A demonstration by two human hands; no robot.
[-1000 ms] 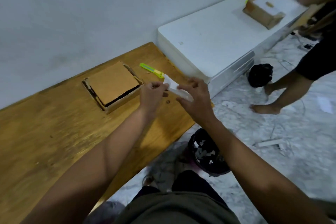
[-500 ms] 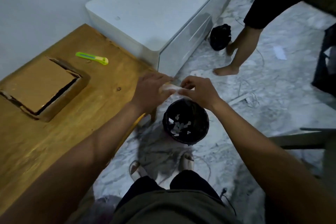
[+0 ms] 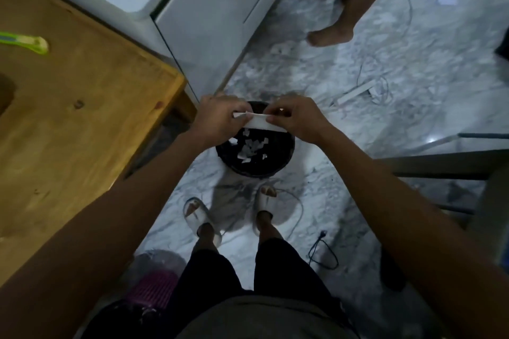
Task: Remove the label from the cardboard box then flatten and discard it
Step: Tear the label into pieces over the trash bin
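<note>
A white paper label [image 3: 259, 123] is stretched between both hands right above a black waste bin [image 3: 254, 166] on the floor. My left hand [image 3: 220, 118] pinches the label's left end and my right hand [image 3: 296, 118] pinches its right end. Several white paper scraps lie inside the bin. The cardboard box is out of view apart from a dark shape at the left edge.
A wooden table [image 3: 77, 118] fills the left side with a green utility knife [image 3: 30, 42] on it. A white cabinet [image 3: 214, 8] stands behind. Another person's bare foot [image 3: 330, 36] is on the marble floor. My sandalled feet [image 3: 264, 198] stand just before the bin. A black cable [image 3: 322, 253] lies nearby.
My view has tilted down and both hands have carried the label from the table edge to directly over the bin. The box has slid out of view to the left.
</note>
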